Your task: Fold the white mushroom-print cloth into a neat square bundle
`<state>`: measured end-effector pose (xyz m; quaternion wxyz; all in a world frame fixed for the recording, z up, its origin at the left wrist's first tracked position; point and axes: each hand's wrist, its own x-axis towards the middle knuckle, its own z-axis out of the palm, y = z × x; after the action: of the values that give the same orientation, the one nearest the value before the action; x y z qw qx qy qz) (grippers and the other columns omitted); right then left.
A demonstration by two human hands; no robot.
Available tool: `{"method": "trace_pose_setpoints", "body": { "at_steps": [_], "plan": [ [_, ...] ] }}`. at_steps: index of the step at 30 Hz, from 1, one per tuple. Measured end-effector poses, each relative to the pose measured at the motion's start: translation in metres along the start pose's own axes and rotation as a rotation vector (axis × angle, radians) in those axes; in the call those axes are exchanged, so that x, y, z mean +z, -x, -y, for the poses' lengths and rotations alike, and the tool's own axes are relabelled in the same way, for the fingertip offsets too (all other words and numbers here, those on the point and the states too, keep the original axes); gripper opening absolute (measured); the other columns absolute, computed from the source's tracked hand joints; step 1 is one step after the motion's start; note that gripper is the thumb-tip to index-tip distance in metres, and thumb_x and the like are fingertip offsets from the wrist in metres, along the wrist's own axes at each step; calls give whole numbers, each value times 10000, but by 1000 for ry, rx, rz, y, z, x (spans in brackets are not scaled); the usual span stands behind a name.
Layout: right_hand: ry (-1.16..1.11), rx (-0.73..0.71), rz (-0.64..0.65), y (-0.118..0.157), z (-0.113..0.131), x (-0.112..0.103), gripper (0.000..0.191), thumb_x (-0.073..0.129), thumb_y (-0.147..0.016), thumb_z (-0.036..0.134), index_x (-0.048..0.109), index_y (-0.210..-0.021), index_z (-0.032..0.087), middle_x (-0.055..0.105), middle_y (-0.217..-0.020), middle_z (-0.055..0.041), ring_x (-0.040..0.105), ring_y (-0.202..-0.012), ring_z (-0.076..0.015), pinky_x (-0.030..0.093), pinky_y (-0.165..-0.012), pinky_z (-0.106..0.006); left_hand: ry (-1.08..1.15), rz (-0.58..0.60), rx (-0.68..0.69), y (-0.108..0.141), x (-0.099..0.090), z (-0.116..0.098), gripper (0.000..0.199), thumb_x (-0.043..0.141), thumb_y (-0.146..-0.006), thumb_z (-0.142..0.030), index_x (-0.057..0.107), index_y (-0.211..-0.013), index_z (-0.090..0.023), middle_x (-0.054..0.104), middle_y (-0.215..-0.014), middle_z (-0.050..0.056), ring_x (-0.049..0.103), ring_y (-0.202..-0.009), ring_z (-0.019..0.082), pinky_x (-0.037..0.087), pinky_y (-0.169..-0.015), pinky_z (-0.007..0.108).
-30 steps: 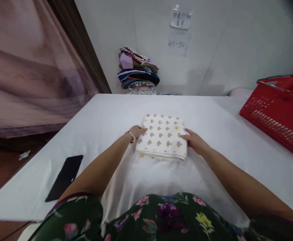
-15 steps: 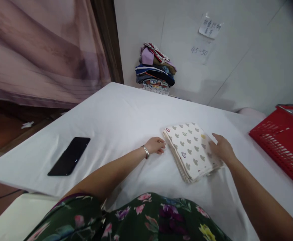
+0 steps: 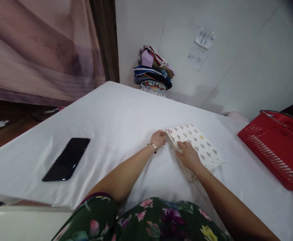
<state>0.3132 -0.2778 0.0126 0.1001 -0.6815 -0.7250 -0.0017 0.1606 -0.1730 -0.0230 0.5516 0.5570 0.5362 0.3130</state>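
A folded cream cloth with small grey, red and yellow prints lies on the white-covered table, right of the middle. My left hand, with a bracelet at the wrist, has its fingers closed on the cloth's upper left corner. My right hand reaches across the cloth, and its curled fingers grip the layered left edge. The fingertips of both hands are partly hidden against the fabric.
A black phone lies on the table at the left. The red basket stands at the right edge. Behind the table, folded clothes are stacked against the wall. A pink curtain hangs at the upper left.
My right hand has moved left from the cloth's right side to its left edge. My left hand has moved slightly right and up and taken hold of the corner. The view has shifted a little.
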Motion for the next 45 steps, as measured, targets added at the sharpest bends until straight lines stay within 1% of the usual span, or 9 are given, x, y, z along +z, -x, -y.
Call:
{"method": "trace_pose_setpoints", "body": {
  "at_steps": [4,7,10,15,23,27,32,37,45],
  "plan": [
    [-132,37,24,0,-5,-2,344,459,-816,260,563,-1139,203,580,-1014,-62,542,-961,-199,415,-821,-299,-137,-52,145,-4,-13,6,279,494,-810,-120,565,-1072,-186,615,-1118,62,644,-770,116,519,-754,269],
    [-176,41,32,-1,-6,-5,336,468,-800,258,586,-1110,208,587,-971,-44,552,-922,-186,416,-812,-290,-242,-77,268,-5,-22,6,348,511,-791,-103,571,-1122,-191,589,-1183,63,582,-1010,163,414,-963,310],
    [-209,44,22,-3,-5,-6,332,471,-785,251,601,-1087,202,592,-951,-43,555,-904,-188,421,-806,-298,-335,-65,360,-5,-25,3,373,485,-818,-146,556,-1179,-209,532,-1280,46,496,-1146,187,347,-1025,320],
    [-271,28,26,-5,-7,-6,306,478,-786,268,617,-1050,200,597,-931,-47,555,-904,-202,426,-823,-329,-636,-17,410,-15,-25,-10,424,371,-871,-171,495,-1270,-239,504,-1324,36,441,-1200,195,362,-992,328],
    [-375,41,74,-5,-6,-12,337,506,-801,419,626,-1053,229,600,-877,-34,561,-777,-184,452,-728,-325,-700,73,425,-43,-27,-8,328,425,-857,-257,628,-1114,-282,642,-1105,43,545,-1050,196,420,-869,293],
    [-479,96,-117,-22,-23,-12,334,471,-817,446,651,-961,205,621,-895,-45,566,-814,-179,454,-723,-309,-697,79,449,-47,-28,-6,341,427,-865,-295,605,-1156,-281,623,-1160,19,532,-1075,183,410,-882,271],
    [-434,311,-327,-62,-82,-6,415,447,-797,449,614,-1041,158,605,-1079,-102,563,-961,-210,463,-811,-346,-727,66,465,-45,-26,-11,309,409,-864,-265,646,-1062,-280,654,-1081,7,548,-1030,180,421,-850,270],
    [-167,447,-126,-75,-125,10,540,432,-820,479,521,-1226,135,544,-1241,-152,508,-1124,-264,369,-970,-416,-781,-12,409,-39,-29,-13,254,434,-833,-229,638,-983,-211,649,-1026,68,553,-992,216,438,-799,311],
    [-107,426,-80,-68,-127,23,562,363,-857,517,496,-1262,151,545,-1251,-145,491,-1163,-267,355,-987,-422,-828,-5,370,-37,-38,-11,217,451,-826,-229,646,-920,-227,654,-994,63,544,-994,215,434,-785,307]
  ]
}}
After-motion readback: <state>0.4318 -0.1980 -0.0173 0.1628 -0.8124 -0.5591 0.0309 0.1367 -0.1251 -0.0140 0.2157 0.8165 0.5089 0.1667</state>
